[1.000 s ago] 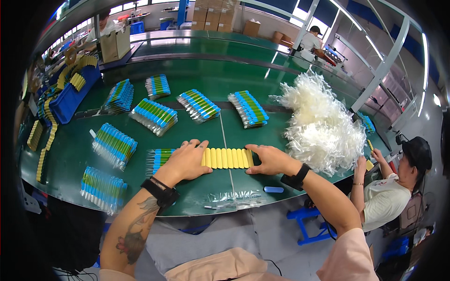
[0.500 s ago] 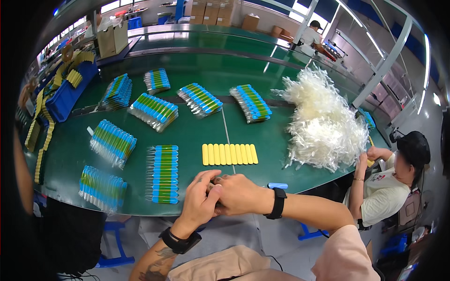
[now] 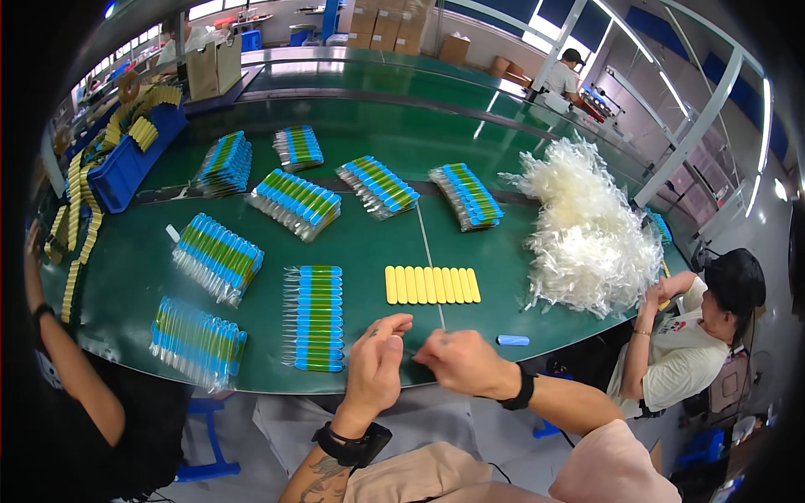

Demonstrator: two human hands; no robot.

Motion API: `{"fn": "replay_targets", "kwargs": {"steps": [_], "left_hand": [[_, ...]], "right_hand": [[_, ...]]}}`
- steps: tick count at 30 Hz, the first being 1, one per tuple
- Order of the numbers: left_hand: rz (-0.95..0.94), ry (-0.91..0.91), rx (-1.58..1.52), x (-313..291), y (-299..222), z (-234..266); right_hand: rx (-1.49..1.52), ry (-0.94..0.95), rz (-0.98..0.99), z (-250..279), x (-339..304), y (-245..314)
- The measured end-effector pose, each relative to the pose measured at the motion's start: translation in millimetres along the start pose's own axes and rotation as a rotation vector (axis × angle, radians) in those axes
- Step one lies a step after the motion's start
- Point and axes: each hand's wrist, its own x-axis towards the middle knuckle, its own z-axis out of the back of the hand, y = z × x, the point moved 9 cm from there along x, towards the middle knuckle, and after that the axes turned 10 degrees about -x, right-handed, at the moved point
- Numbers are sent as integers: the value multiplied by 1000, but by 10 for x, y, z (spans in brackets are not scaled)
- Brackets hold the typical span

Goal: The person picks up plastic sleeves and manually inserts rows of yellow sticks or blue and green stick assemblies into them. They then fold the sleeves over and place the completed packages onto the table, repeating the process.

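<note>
My left hand (image 3: pixel 375 367) is just over the table's near edge, its fingers curled toward the thumb. Whatever they may hold is hidden. A short gap separates it from my right hand (image 3: pixel 470 362), whose fingers are pressed together, any small thing in them too hidden to make out. Beyond both hands lies a row of several yellow rounded strips (image 3: pixel 432 285), side by side. Left of my left hand is a column of blue-and-green strips with clear tails (image 3: pixel 319 318). A single blue piece (image 3: pixel 513 340) rests to the right of my right hand.
More bundles of blue-and-green strips (image 3: pixel 296 203) lie across the green table (image 3: pixel 470 243). A heap of whitish clear film pieces (image 3: pixel 591 235) is at the right. At the far left stands a blue bin (image 3: pixel 138 159) with yellow strips. Co-workers sit at both sides.
My hands were together with fingers overlapping; now they are apart, the right one having moved to the right. The whole view has shifted slightly. A co-worker's arm shows more at the left.
</note>
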Motion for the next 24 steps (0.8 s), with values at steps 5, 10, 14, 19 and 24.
{"fn": "replay_targets", "kwargs": {"steps": [5, 10, 14, 19, 24], "left_hand": [[22, 7, -1, -9, 14, 29], [49, 161, 135, -36, 1, -91], [-32, 201, 262, -43, -26, -154], [-85, 205, 298, -14, -83, -223], [-57, 182, 285, -35, -87, -170]], "right_hand": [[316, -580, -415, 1107, -610, -962], [341, -1088, -409, 2975, -1084, -1606], [-40, -1170, -320, 3462, -1216, -1850], [-829, -133, -513, 1676, -1123, -2672], [-853, -85, -525, 1495, -873, -2305]]}}
